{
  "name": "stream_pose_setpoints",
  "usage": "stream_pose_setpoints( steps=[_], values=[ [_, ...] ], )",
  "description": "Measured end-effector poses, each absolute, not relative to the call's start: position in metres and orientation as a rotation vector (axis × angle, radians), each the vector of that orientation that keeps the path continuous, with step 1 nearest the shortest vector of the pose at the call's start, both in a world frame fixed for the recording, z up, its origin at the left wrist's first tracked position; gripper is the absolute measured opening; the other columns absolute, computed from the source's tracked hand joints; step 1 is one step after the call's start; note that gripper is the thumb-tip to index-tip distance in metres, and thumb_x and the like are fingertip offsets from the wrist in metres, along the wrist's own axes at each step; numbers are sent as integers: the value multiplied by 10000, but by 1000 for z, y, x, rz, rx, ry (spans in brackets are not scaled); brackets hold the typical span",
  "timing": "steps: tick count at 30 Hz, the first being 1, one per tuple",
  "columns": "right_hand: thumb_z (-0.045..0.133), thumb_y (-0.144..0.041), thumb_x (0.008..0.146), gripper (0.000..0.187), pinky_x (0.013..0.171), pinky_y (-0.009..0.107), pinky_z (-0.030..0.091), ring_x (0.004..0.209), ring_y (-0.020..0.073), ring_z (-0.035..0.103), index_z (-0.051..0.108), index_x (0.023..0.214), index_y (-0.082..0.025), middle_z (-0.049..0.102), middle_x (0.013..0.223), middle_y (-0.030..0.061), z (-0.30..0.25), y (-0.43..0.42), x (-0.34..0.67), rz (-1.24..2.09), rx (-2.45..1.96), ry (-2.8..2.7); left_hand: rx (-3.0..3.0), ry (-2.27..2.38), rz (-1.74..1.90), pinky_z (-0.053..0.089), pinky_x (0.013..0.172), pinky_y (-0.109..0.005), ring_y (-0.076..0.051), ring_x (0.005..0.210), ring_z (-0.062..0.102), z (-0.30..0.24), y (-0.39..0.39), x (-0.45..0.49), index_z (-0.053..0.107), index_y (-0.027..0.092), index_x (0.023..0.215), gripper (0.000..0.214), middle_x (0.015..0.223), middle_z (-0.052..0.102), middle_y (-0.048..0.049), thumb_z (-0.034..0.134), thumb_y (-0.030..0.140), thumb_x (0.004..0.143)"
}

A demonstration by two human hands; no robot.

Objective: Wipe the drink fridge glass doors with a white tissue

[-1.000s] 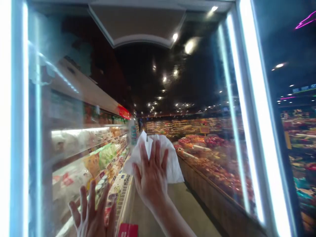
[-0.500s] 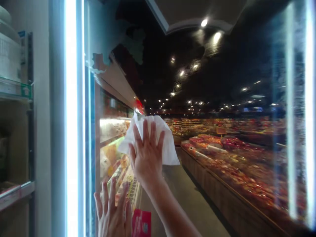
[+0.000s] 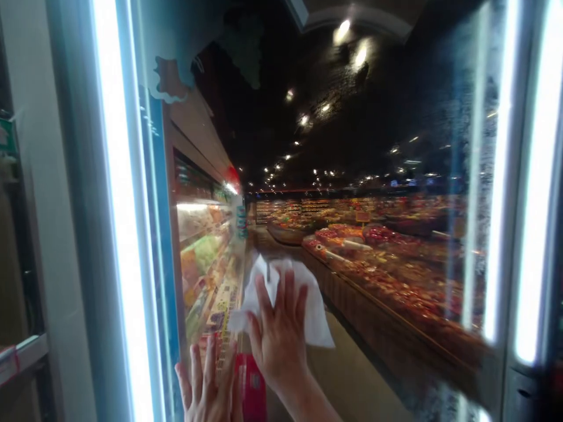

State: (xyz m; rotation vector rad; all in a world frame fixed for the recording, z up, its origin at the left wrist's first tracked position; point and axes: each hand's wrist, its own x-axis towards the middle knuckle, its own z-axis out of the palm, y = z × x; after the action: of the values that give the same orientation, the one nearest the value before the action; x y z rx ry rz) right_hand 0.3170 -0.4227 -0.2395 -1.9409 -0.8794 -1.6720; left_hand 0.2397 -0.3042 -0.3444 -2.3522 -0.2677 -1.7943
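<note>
A tall glass door [image 3: 373, 146] fills the view, with a shop aisle seen through or mirrored in it. My right hand [image 3: 278, 334] lies flat with spread fingers on a white paper towel [image 3: 303, 299], pressing it against the lower middle of the glass. My left hand [image 3: 206, 387] rests open and flat on the glass at the bottom, beside the bright left frame strip [image 3: 118, 234]. Part of the towel is hidden under my right hand.
Bright vertical light strips edge the door on the left and on the right [image 3: 534, 205]. Lit produce shelves [image 3: 206, 258] and long fruit counters [image 3: 387, 269] show in the glass. A shelf edge [image 3: 21, 351] sits at the far left. A red item [image 3: 250, 381] shows near my hands.
My right hand has slid the towel down and slightly right on the glass. The view has shifted a little. My left hand stays flat at the bottom.
</note>
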Motion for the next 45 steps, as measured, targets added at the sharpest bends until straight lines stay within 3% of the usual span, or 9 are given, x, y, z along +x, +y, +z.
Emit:
stream_pose_setpoints(
  steps=[4,11,14,17,23,28,34,41,45],
  values=[
    [466,-228,1009,733,1266,683,182,1614,370,45,159,1674,-252,53,1756,99,-329,-435,320,-1680,-1983,-840,-2394,-341,-1840,147,1281,-678,-370,1606,90,-362,-315,242,105,409,1631,996,1751,46,-14,634,108,843],
    [464,-257,1022,761,1208,784,175,1608,418,16,85,1678,-200,102,1746,161,-257,-469,338,-1591,-1995,-779,-2600,-169,-1782,64,1281,-708,-357,1615,71,-328,-346,240,153,415,1624,918,1757,63,-24,638,158,889],
    [480,-202,991,774,1235,754,151,1606,419,-4,120,1676,-177,83,1749,161,-321,-488,340,-1607,-2037,-829,-2589,-166,-1756,28,1306,-656,-331,1621,31,-348,-358,246,144,399,1629,944,1756,51,2,638,126,873],
    [460,-195,980,727,1263,702,163,1615,375,13,211,1663,-201,209,1732,135,-362,-509,347,-1609,-2052,-835,-2580,-132,-1731,3,1319,-611,-297,1624,10,-368,-378,259,131,412,1627,967,1751,36,38,623,94,858],
    [478,-226,994,684,1207,761,211,1609,406,90,262,1642,-220,280,1703,163,-286,-552,376,-1509,-2068,-753,-2613,-86,-1708,-24,1288,-679,-337,1621,-28,-329,-423,287,131,430,1624,929,1756,-8,28,668,242,890],
    [448,-175,976,737,1261,705,102,1615,381,-1,179,1663,-195,102,1753,135,-339,-588,385,-1592,-2036,-847,-2560,-110,-1692,-20,1289,-664,-328,1622,-31,-318,-446,297,113,384,1637,917,1758,-27,-20,665,306,908],
    [508,-248,988,649,1213,769,175,1602,408,137,348,1617,-258,366,1671,133,-276,-627,411,-1458,-2097,-734,-2581,-129,-1727,6,1258,-751,-387,1612,-22,-319,-494,325,131,453,1619,933,1759,-5,-8,683,256,892],
    [514,-254,980,485,1252,674,220,1620,353,65,556,1463,-255,303,1707,90,-351,-669,434,-1572,-2026,-910,-2563,-248,-1801,9,1255,-753,-396,1608,-35,-315,-520,342,90,443,1623,952,1759,-28,-21,664,216,897],
    [457,-328,1021,550,1201,749,235,1613,401,64,437,1558,-208,290,1701,149,-298,-701,462,-1572,-2047,-725,-2517,-197,-1773,31,1277,-714,-359,1619,-7,-314,-535,350,108,435,1625,932,1760,-5,-5,645,196,902]
  ],
)
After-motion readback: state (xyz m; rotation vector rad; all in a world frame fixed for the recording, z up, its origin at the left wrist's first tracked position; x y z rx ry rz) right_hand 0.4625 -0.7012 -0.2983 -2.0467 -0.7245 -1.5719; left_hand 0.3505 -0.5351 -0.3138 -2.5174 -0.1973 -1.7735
